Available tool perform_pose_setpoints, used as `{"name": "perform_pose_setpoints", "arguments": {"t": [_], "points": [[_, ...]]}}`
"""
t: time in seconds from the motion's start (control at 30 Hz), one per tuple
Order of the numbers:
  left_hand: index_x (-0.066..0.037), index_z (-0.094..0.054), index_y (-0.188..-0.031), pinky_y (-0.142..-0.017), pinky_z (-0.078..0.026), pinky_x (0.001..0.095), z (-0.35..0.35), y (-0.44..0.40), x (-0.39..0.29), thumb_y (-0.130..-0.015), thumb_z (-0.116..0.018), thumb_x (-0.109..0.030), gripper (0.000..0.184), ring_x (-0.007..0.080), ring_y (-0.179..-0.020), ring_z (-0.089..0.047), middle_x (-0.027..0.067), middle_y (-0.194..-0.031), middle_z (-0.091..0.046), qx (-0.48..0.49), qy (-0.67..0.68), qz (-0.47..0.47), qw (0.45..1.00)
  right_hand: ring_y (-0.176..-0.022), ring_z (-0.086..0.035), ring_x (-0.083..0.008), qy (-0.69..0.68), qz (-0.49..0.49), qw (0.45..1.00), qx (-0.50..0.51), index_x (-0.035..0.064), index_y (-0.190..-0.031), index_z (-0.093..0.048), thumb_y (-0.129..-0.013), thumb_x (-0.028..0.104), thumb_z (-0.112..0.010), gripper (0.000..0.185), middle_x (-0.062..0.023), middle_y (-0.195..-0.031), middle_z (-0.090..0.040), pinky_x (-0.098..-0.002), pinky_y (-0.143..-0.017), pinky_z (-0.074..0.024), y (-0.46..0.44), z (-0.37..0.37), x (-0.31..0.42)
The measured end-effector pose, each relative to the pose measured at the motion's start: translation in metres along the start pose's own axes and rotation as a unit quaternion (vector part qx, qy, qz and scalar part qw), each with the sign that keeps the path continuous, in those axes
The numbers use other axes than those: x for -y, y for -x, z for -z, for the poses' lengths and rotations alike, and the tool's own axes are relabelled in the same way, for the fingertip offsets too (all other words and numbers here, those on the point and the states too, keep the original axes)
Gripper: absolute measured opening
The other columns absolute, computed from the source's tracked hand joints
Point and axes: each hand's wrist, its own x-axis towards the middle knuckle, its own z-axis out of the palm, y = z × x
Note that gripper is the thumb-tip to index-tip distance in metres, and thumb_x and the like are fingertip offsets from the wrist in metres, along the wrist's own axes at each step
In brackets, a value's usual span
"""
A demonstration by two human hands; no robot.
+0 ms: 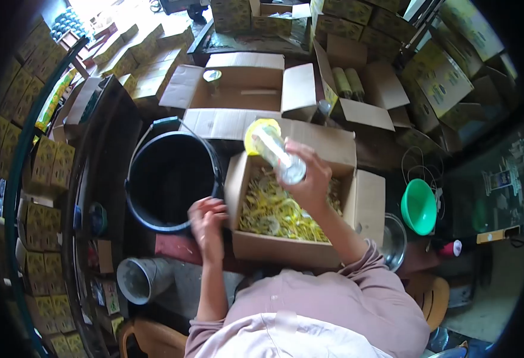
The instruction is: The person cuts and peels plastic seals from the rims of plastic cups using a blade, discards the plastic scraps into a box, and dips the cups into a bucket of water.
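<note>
My right hand (311, 179) is wrapped around a clear bottle (281, 158), tilted above an open cardboard box (286, 243). At the bottle's far end is a yellow flared piece (255, 140); I cannot tell how it joins the bottle. Thin yellow strips (283, 212) fill the box, with some clear round pieces among them. Beside the box's left wall, at the rim of a black bucket (175, 228), is my left hand (208, 224). Its fingers are loosely bent, slightly blurred, and nothing shows in them. The bucket's dark inside hides any contents.
Behind stands another open box (238, 113) with a clear container (213, 76) in it. Further right, a box (366, 113) holds rolls. A green bowl (419, 206) and a metal bowl (395, 241) lie to the right, a grey pail (143, 280) to the left. Stacked cartons line both sides.
</note>
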Motion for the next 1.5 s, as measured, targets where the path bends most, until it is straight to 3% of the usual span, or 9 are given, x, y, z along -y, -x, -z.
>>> {"name": "perform_pose_setpoints", "arguments": {"t": [0.03,0.07,0.3,0.47,0.6,0.73,1.07,1.33,1.5], "points": [[-0.007,-0.039,-0.121,-0.082,-0.042,0.029,-0.021,0.022,0.019,-0.088,-0.042,-0.039,0.046,0.0172,-0.099,-0.05,0.0092,-0.111,-0.05,0.134,0.174,0.24,0.945,-0.101,-0.057,-0.0278,-0.054,0.06,0.997,0.008,0.0049,-0.101,-0.059,-0.058,0.008,-0.075,0.046,-0.0108,-0.1,-0.061,-0.0348,-0.082,-0.048,0.04,0.016,0.019],[-0.003,-0.039,-0.124,-0.086,-0.041,0.0366,-0.028,0.032,0.033,-0.087,-0.035,-0.049,0.059,0.0202,-0.101,-0.052,0.0119,-0.115,-0.051,0.129,0.249,0.296,0.913,-0.104,-0.055,-0.0284,-0.076,0.066,0.994,0.05,0.0047,-0.099,-0.06,-0.061,0.009,-0.074,0.04,-0.0106,-0.103,-0.06,-0.0362,-0.085,-0.0474,0.053,0.03,0.039],[-0.001,-0.047,-0.116,-0.073,-0.05,0.0338,-0.045,0.079,0.045,-0.083,-0.05,-0.032,0.046,0.0187,-0.086,-0.058,0.01,-0.1,-0.058,0.073,0.147,0.287,0.944,-0.113,-0.047,-0.0261,0.072,0.18,0.939,0.285,0.0079,-0.11,-0.055,-0.069,0.016,-0.068,0.044,-0.0098,-0.114,-0.053,-0.0385,-0.091,-0.0415,0.144,0.09,0.063],[-0.007,-0.05,-0.111,-0.064,-0.049,0.0314,-0.031,0.095,0.059,-0.083,-0.051,-0.032,0.037,0.0201,-0.071,-0.058,0.0069,-0.087,-0.058,0.005,0.109,0.249,0.962,-0.077,-0.049,-0.0204,0.103,-0.114,0.987,0.042,0.0051,-0.088,-0.054,-0.07,0.018,-0.07,0.028,-0.0084,-0.086,-0.051,-0.0304,-0.071,-0.0404,0.189,0.136,0.054],[-0.004,-0.048,-0.114,-0.067,-0.049,0.0325,-0.03,0.105,0.053,-0.083,-0.051,-0.033,0.042,0.0198,-0.078,-0.057,0.0079,-0.09,-0.057,0.013,0.09,0.191,0.977,-0.061,-0.037,-0.0104,0.075,-0.47,0.852,-0.218,0.0058,-0.077,-0.046,-0.071,0.023,-0.072,0.031,-0.0001,-0.072,-0.042,-0.0251,-0.058,-0.0359,0.245,0.153,-0.008],[-0.001,-0.045,-0.117,-0.072,-0.049,0.0325,-0.034,0.114,0.051,-0.083,-0.053,-0.028,0.043,0.0182,-0.091,-0.055,0.0115,-0.101,-0.055,0.028,0.116,0.156,0.98,-0.066,-0.048,-0.0088,-0.004,-0.56,0.79,-0.249,0.0058,-0.084,-0.044,-0.071,0.018,-0.073,0.034,-0.0025,-0.073,-0.052,-0.0223,-0.063,-0.0407,0.26,0.156,-0.038],[0.001,-0.046,-0.111,-0.078,-0.047,0.0263,-0.049,0.121,0.046,-0.071,-0.067,-0.002,0.045,0.0146,-0.087,-0.058,0.0093,-0.1,-0.058,0.074,-0.143,-0.041,0.986,-0.072,-0.055,-0.0113,-0.13,-0.586,0.75,-0.279,0.0024,-0.096,-0.043,-0.075,0.002,-0.066,0.031,-0.0085,-0.081,-0.059,-0.022,-0.068,-0.0437,0.257,0.165,-0.021],[0.001,-0.037,-0.11,-0.081,-0.044,0.0282,-0.07,0.093,0.029,-0.062,-0.075,-0.007,0.061,0.0181,-0.091,-0.056,0.0118,-0.1,-0.055,0.154,-0.26,-0.197,0.933,-0.065,-0.051,-0.0046,-0.13,-0.382,0.907,-0.116,0.0027,-0.109,-0.055,-0.077,0.0,-0.062,0.032,0.0003,-0.075,-0.058,-0.0185,-0.061,-0.0415,0.18,0.152,0.036],[-0.002,-0.031,-0.115,-0.083,-0.042,0.0284,-0.077,0.079,0.034,-0.058,-0.074,-0.006,0.071,0.0188,-0.093,-0.053,0.0108,-0.102,-0.051,0.174,-0.319,-0.22,0.905,-0.066,-0.058,-0.0126,-0.019,-0.214,0.976,0.041,0.0065,-0.102,-0.062,-0.072,-0.004,-0.061,0.031,-0.0069,-0.076,-0.061,-0.0258,-0.061,-0.0451,0.121,0.141,0.074]]}}
